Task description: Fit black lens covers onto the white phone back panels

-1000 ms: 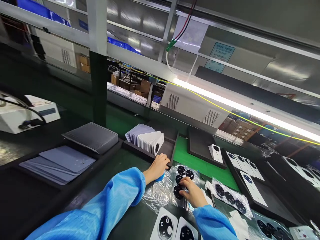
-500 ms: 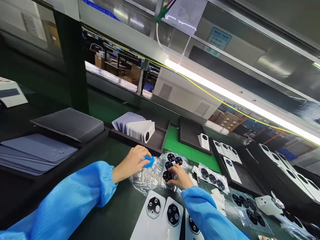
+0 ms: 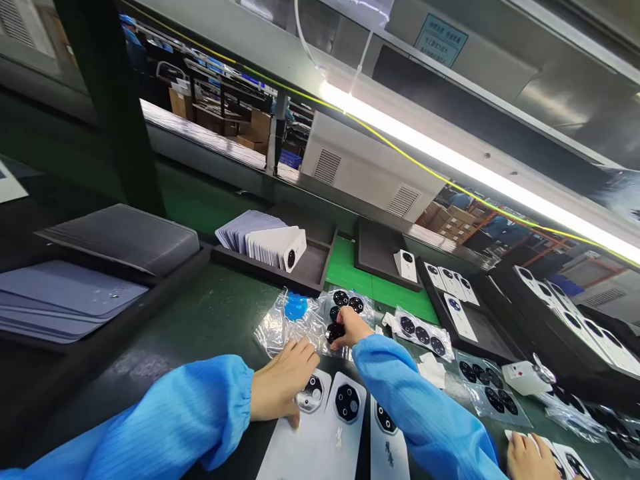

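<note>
**At the bench, right hand pinching a lens ring**

On the dark green bench top [image 3: 210,320] in front of you, your right hand [image 3: 350,328] is closed in a tight pinch, fingertips [image 3: 345,325] on a black lens ring [image 3: 334,333]. That ring sits at the edge of a clear plastic sheet [image 3: 295,330] with more black lens rings [image 3: 347,300] on it, though you can't really tell whether it's lifted off the plastic. A round blue tab [image 3: 296,307] lies on that sheet too, with neither hand on it.

Your left hand [image 3: 283,385] is open and palm down, fingers spread across the corner of a white phone-back panel [image 3: 295,453], right beside its round black camera ring [image 3: 313,393]. A second white panel [image 3: 347,427] lies just next to it.

Past your hands, a black tray [image 3: 260,262] holds a stack of white panels [image 3: 275,248], and another bagged sheet of rings [image 3: 423,335] sits off to the right. Down in the bottom right corner, a co-worker's hand [image 3: 527,459] rests on its own white panel [image 3: 565,461], well apart from yours.
</note>
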The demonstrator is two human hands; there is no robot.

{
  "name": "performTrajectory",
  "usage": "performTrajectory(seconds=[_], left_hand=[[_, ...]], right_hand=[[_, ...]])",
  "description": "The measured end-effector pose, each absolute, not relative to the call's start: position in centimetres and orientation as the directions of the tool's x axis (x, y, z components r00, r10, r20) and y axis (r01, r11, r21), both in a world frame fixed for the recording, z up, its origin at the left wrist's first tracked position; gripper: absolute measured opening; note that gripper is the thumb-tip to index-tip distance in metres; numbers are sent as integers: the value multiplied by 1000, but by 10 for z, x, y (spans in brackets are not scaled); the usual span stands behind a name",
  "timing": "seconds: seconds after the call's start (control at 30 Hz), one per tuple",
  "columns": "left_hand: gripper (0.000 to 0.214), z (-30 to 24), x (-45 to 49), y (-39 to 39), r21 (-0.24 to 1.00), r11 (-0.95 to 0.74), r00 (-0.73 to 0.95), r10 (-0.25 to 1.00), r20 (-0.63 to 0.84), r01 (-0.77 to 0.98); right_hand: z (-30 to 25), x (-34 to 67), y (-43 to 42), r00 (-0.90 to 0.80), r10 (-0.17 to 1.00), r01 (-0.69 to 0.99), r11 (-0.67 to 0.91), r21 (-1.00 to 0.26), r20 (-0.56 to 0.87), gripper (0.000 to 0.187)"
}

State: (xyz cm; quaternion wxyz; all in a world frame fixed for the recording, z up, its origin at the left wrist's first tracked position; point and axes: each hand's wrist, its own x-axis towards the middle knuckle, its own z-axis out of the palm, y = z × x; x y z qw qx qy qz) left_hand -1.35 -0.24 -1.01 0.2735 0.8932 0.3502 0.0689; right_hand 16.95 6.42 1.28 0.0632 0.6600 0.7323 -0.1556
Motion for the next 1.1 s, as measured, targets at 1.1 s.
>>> performTrajectory(seconds=[1.1], left_hand=[[44, -31, -24, -13, 895, 428, 639, 724, -258, -124]], right_hand=[[46, 211, -61, -50, 960, 774, 212, -597, 277, 32]])
